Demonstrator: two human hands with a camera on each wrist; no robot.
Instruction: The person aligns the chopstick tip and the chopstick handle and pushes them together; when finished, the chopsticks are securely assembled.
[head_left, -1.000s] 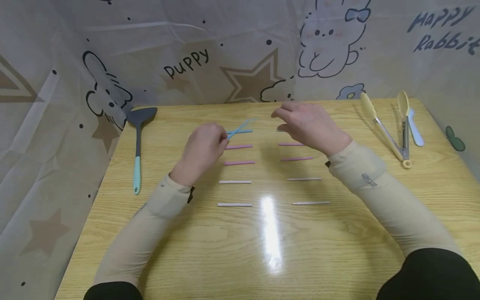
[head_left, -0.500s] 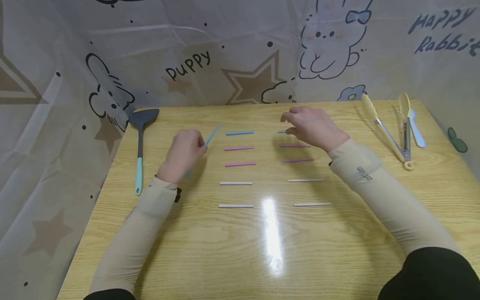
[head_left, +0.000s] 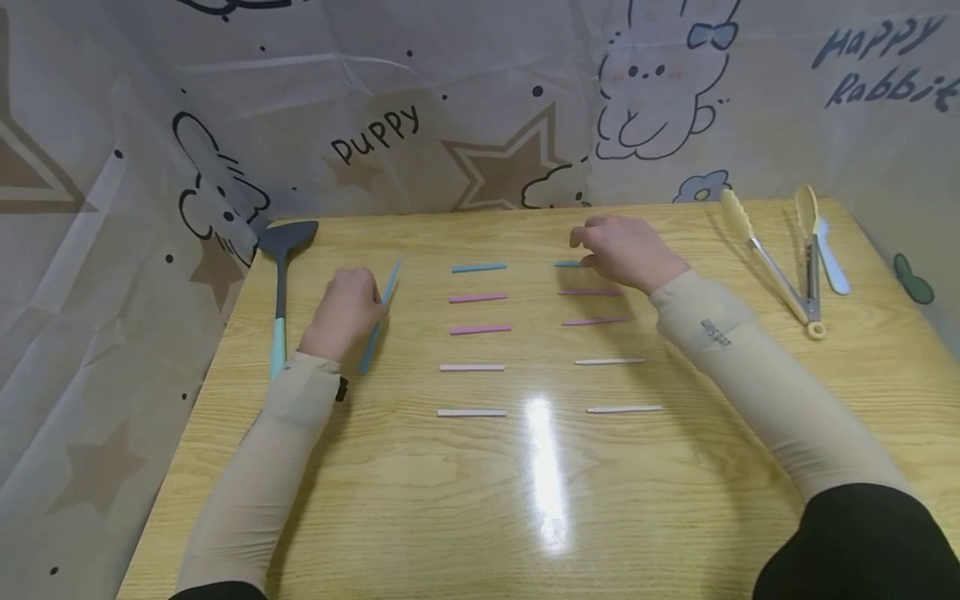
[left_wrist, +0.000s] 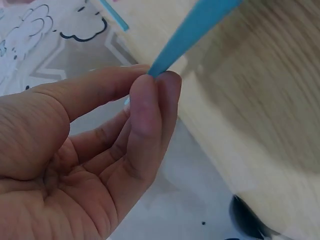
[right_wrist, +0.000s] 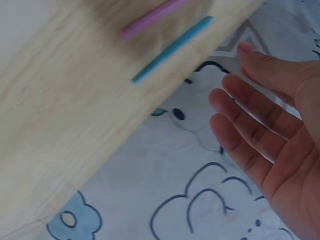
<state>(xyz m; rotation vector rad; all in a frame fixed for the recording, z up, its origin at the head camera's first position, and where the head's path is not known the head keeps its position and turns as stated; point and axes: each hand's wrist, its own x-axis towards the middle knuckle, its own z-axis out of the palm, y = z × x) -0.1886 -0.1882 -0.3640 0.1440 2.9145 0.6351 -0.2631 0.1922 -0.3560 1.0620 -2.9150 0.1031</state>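
Note:
My left hand [head_left: 347,308] pinches a thin blue stick [head_left: 371,348] between thumb and fingertips, left of the rows. The left wrist view shows this blue strip [left_wrist: 197,30] running up from the fingertips. My right hand [head_left: 626,250] hovers with loosely bent fingers over the right end of another blue stick [head_left: 566,264], holding nothing. In the right wrist view that blue stick [right_wrist: 172,50] lies on the table, apart from the fingers. The left row has a blue stick [head_left: 478,267], pink sticks [head_left: 481,330] and white sticks [head_left: 472,367]; the right row holds similar pink sticks [head_left: 596,322].
A dark spatula [head_left: 281,267] with a mint handle lies at the left edge of the wooden table [head_left: 420,500]. Cream-tipped tongs [head_left: 780,275] and a light-blue handled utensil [head_left: 834,267] lie at the far right. Printed cloth [head_left: 517,50] walls the back and sides.
The left hand has carried its blue stick leftward and nearer, away from the left row, and the stick has turned more lengthwise. The right hand has shifted slightly right, uncovering more of the far blue stick.

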